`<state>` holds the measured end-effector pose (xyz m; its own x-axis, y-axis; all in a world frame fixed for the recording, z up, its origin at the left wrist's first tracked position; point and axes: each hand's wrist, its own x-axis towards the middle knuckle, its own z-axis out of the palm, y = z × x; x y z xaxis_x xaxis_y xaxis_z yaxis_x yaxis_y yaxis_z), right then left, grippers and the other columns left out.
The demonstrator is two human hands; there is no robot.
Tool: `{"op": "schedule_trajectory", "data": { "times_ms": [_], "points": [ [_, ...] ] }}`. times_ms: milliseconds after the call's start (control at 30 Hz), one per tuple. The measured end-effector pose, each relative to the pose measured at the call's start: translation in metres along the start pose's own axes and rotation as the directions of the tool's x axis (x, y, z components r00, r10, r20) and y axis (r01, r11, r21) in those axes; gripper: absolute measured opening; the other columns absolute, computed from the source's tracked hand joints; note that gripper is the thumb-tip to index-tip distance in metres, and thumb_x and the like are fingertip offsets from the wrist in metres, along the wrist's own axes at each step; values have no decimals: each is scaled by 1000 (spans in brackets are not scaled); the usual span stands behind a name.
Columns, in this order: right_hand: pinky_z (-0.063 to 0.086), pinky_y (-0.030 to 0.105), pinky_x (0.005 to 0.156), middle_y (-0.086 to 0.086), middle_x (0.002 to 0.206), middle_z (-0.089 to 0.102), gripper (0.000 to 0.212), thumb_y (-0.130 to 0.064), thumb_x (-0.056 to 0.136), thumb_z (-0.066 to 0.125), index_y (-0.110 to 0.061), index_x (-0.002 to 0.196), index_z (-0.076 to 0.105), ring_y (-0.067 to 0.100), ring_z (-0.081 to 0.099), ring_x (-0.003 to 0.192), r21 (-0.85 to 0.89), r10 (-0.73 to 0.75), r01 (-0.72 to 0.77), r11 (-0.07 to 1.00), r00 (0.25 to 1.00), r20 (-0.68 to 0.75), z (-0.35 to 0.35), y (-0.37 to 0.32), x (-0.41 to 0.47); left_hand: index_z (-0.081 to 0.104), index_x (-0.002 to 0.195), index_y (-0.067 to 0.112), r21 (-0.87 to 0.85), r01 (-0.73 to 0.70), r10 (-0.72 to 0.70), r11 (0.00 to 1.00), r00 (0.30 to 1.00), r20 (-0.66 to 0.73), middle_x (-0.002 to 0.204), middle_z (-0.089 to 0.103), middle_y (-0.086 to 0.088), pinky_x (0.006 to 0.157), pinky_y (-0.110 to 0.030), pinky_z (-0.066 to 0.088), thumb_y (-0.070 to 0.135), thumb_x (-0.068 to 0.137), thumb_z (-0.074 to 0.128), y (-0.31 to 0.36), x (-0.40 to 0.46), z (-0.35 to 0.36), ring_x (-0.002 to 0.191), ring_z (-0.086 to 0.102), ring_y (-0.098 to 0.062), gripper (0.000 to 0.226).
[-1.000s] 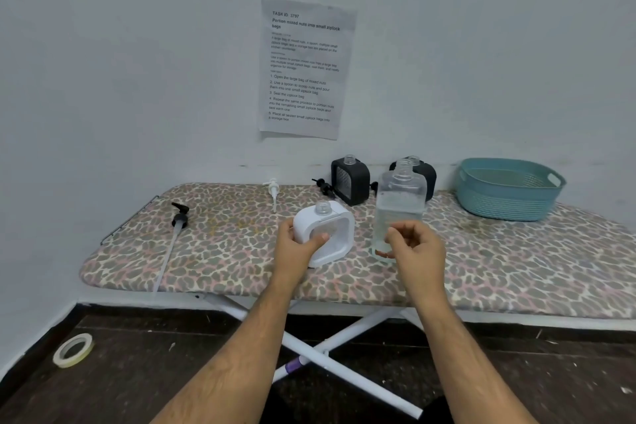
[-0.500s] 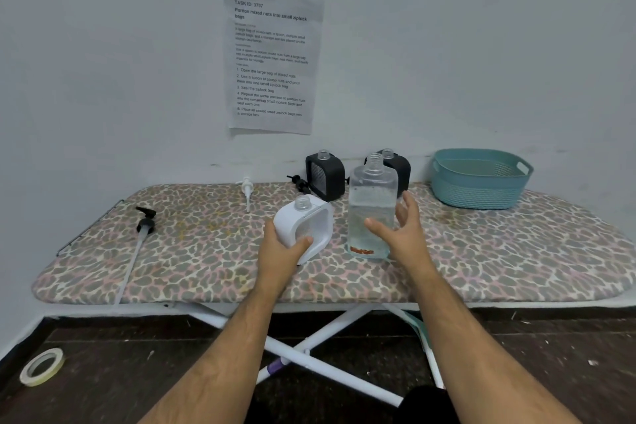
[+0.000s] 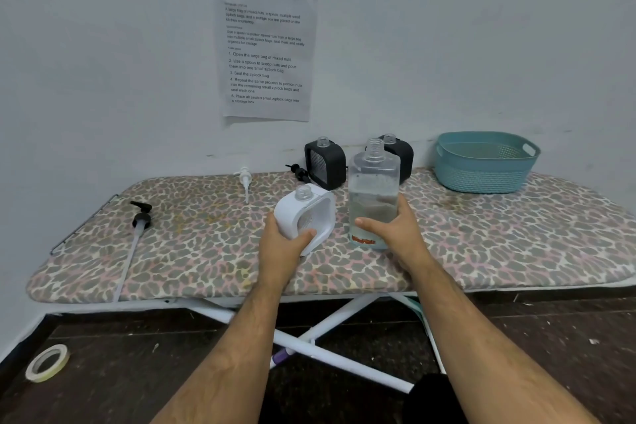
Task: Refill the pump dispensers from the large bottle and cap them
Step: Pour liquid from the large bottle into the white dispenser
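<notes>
Behind, two black dispensers (image 3: 325, 163), teal basket (image 3: 483, 162), left hand (image 3: 280, 248) grasping white dispenser (image 3: 304, 213), right hand (image 3: 395, 234) gripping large bottle (image 3: 373, 189)

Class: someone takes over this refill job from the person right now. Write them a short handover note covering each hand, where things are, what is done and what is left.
Left hand grips the white dispenser, tilted, neck open.
Right hand grips the large bottle, uncapped, part full, its base on the board.
Two black dispensers stand open at the back. Three pumps lie loose: white, black, long-tubed black.
Done: everything uncapped.
Left: pour into all three, refit the pumps.
</notes>
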<state>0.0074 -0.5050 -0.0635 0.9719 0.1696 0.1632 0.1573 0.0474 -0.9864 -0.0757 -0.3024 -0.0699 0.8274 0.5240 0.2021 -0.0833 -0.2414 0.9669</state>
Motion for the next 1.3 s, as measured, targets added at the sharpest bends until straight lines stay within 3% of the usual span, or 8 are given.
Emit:
{"op": "schedule_trajectory", "data": {
  "times_ms": [200, 300, 433, 667, 833, 1000, 1167, 1300],
  "points": [
    [54, 25, 84, -12, 111, 64, 75, -18, 63, 92, -26, 125, 50, 7, 65, 102, -169, -89, 81, 982, 995, -38, 7, -10, -10, 49, 133, 22, 51, -11, 11, 999, 1000, -8, 113, 61, 9, 73, -17, 46, 18, 77, 82, 2, -2, 1, 102, 61, -10, 65],
    [54, 29, 86, -12, 112, 64, 79, -26, 62, 92, -26, 129, 50, 5, 64, 99, -303, -97, 93, 948, 995, 1, 6, -19, -16, 48, 134, 21, 70, -4, 4, 998, 1000, -7, 117, 61, 6, 69, -13, 44, 19, 77, 82, 2, -1, 1, 104, 60, -13, 67],
    [47, 20, 80, -15, 114, 60, 82, -26, 65, 91, -31, 134, 45, -3, 58, 94, -453, -138, 167, 875, 986, 98, 2, -36, -24, 49, 136, 19, 81, 0, 1, 997, 1000, -5, 119, 61, 3, 68, -12, 44, 19, 76, 83, 1, -1, 0, 106, 61, -15, 69],
    [58, 39, 73, -13, 101, 67, 85, -39, 64, 87, -38, 134, 39, 9, 66, 79, -703, -91, 222, 675, 971, 219, -10, -52, -32, 49, 133, 18, 74, -6, 5, 997, 1000, 8, 118, 61, 3, 70, -16, 46, 21, 75, 84, 0, -1, -2, 104, 61, -15, 68],
    [55, 35, 69, -8, 106, 67, 93, -46, 63, 84, -37, 141, 34, 11, 64, 80, -780, -62, 220, 586, 972, 228, -13, -55, -31, 49, 132, 18, 63, -6, 5, 998, 1000, 9, 117, 62, 2, 69, -18, 46, 19, 76, 84, 1, -2, -2, 102, 61, -16, 66],
    [56, 39, 74, -11, 106, 67, 99, -47, 61, 84, -43, 144, 29, 13, 66, 84, -791, -28, 208, 575, 971, 236, -16, -59, -32, 49, 132, 18, 70, 10, -11, 997, 1000, 10, 117, 61, 2, 65, -13, 44, 19, 77, 83, 2, -3, -1, 101, 60, -14, 64],
    [55, 33, 73, -8, 107, 67, 103, -42, 64, 85, -41, 148, 26, 10, 65, 80, -805, -1, 206, 556, 969, 247, -17, -64, -33, 49, 133, 17, 86, 6, -7, 996, 1000, 6, 115, 61, 3, 66, -13, 43, 20, 78, 82, 3, -4, -1, 100, 60, -13, 64],
    [55, 36, 77, -8, 110, 68, 105, -45, 61, 83, -42, 149, 26, 10, 64, 83, -820, 9, 204, 534, 969, 247, -17, -66, -34, 48, 131, 19, 187, -13, 22, 982, 999, -48, 112, 62, 2, 69, -27, 52, 31, 77, 82, 4, -9, 3, 96, 62, -17, 65]
  ]
}}
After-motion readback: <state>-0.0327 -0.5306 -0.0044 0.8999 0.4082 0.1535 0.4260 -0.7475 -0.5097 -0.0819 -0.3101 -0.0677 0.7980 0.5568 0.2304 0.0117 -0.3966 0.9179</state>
